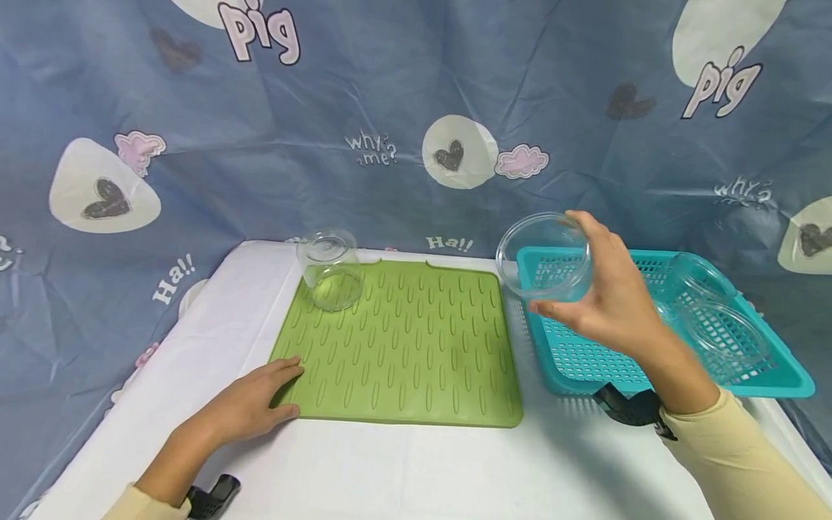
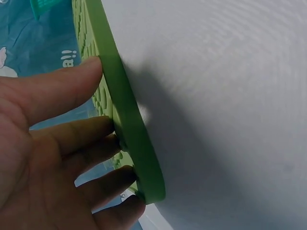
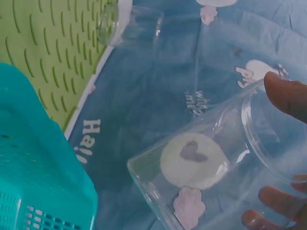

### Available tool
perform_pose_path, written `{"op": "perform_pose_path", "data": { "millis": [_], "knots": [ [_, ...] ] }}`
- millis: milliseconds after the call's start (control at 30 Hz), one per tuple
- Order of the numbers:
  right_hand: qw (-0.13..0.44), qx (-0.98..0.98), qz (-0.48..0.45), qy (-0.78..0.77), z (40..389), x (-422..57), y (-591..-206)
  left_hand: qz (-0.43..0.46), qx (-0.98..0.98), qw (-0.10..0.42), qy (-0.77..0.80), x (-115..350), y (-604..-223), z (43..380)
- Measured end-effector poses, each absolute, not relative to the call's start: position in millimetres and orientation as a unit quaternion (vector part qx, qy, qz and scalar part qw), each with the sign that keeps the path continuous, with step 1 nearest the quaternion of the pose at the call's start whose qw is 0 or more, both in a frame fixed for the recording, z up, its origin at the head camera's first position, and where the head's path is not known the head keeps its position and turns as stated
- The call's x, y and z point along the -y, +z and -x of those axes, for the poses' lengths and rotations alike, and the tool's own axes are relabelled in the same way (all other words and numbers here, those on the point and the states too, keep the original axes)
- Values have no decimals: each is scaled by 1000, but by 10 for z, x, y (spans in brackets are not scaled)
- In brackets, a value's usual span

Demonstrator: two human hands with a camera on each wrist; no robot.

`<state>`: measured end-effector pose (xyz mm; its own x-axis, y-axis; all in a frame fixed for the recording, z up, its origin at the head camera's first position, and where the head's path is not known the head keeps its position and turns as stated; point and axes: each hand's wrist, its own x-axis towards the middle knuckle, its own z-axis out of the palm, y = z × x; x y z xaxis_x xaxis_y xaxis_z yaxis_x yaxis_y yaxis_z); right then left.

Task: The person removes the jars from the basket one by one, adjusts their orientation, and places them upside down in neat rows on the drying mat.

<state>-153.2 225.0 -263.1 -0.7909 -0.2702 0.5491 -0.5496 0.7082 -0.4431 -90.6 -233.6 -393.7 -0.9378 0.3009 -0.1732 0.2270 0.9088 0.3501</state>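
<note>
In the head view my right hand (image 1: 607, 289) grips a clear cup (image 1: 542, 256) above the left end of a turquoise basket (image 1: 542, 361). Its thumb and fingers curl round opposite sides of the cup, which is tilted in the right wrist view. My left hand (image 1: 250, 401) rests at the front left corner of a green drying mat (image 1: 416, 339). The left wrist view shows the fingertips touching the mat's edge, fingers spread and fairly straight. Another clear cup (image 1: 330, 271) stands upside down at the mat's back left corner.
Inside the basket's right half lie more clear cups (image 1: 724, 332), their outlines overlapping. A white cloth (image 1: 390, 469) covers the table under the mat and basket. Behind it hangs a blue printed sheet (image 1: 390, 94), which also borders the left side.
</note>
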Motion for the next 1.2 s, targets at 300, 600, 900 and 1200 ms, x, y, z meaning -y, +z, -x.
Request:
{"op": "perform_pose_path", "data": {
  "millis": [300,600,900,1200],
  "knots": [
    [267,878,-308,250,1612,-2034,-2684,-138,-971,117,156,2336,-3949,909],
    [263,874,-353,204,1637,-1768,-2638,-129,-971,121,163,2321,-3954,900],
    [217,904,-334,157,1665,-1593,-2625,-131,-971,124,157,2315,-3948,915],
    [209,906,-349,119,1645,-1485,-2687,-127,-970,122,166,2318,-3946,883]
  ]
}}
